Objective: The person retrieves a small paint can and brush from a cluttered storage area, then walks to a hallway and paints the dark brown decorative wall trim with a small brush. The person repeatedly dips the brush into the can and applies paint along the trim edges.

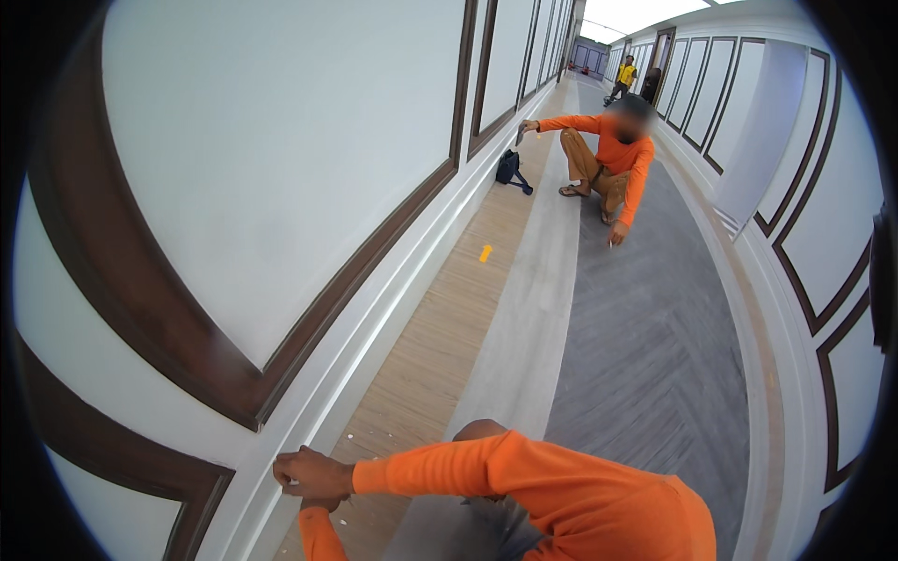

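At the lower left, my right hand [316,473] is bent against the white baseboard [323,397], its fingers curled together. Whatever they may grip is too small or hidden to make out. Just below it, close to the same wall, is my left hand [320,505]; my right hand covers most of it, so its fingers do not show. Both forearms wear orange sleeves [435,467]. Small pale bits [352,436] lie on the wood-look floor strip [440,327] beside my hands.
Ahead, a co-worker in orange [613,145] squats, one hand holding a flat grey thing [520,134] near the wall. A dark bag [508,168] and an orange arrow marker [485,252] lie on the floor. Another person in a yellow vest [627,74] is farther down the corridor.
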`<state>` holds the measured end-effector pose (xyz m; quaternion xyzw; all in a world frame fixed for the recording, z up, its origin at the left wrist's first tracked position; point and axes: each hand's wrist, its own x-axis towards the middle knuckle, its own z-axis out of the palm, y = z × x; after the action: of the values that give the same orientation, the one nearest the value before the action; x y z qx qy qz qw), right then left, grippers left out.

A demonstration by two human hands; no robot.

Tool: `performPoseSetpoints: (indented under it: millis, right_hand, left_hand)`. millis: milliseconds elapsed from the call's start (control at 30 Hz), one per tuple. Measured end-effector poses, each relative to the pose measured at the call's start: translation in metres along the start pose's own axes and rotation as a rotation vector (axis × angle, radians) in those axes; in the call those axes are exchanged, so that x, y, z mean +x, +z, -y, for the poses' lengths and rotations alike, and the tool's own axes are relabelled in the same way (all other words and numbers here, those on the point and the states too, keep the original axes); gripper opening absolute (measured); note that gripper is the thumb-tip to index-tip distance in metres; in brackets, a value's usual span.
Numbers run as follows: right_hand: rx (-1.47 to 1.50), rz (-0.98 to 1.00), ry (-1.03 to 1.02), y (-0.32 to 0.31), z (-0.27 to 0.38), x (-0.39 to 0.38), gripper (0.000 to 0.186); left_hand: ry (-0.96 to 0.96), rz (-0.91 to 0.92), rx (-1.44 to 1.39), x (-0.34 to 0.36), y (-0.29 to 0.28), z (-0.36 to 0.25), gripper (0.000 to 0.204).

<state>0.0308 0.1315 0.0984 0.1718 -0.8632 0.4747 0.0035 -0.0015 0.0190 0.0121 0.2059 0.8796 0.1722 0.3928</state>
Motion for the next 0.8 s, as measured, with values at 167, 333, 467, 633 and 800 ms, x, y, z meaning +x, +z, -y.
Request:
performPoseSetpoints:
  millis: [167, 333, 467, 633, 800]
  right_hand:
    - [0.199, 0.23, -0.115, 0.002, 0.016, -0.012, 0.012]
    - [-0.027, 0.35, -0.169, 0.006, 0.044, -0.028, 0.02]
    - [-0.299, 0.402, -0.298, 0.026, 0.04, -0.036, 0.033]
    - [-0.32, 0.449, -0.533, 0.073, 0.023, -0.045, 0.051]
    - [-0.217, 0.37, -0.609, 0.064, 0.03, -0.057, 0.058]
  left_hand:
    - [-0.013, 0.024, 0.012, -0.001, 0.004, -0.011, 0.022]
    - [-0.064, 0.015, 0.024, -0.009, 0.001, -0.005, 0.022]
    - [-0.073, 0.018, 0.018, -0.012, 0.002, -0.006, 0.022]
    - [-0.07, 0.02, 0.015, -0.008, 0.01, -0.003, 0.022]
    - [-0.085, 0.019, 0.003, -0.01, 0.015, -0.009, 0.022]
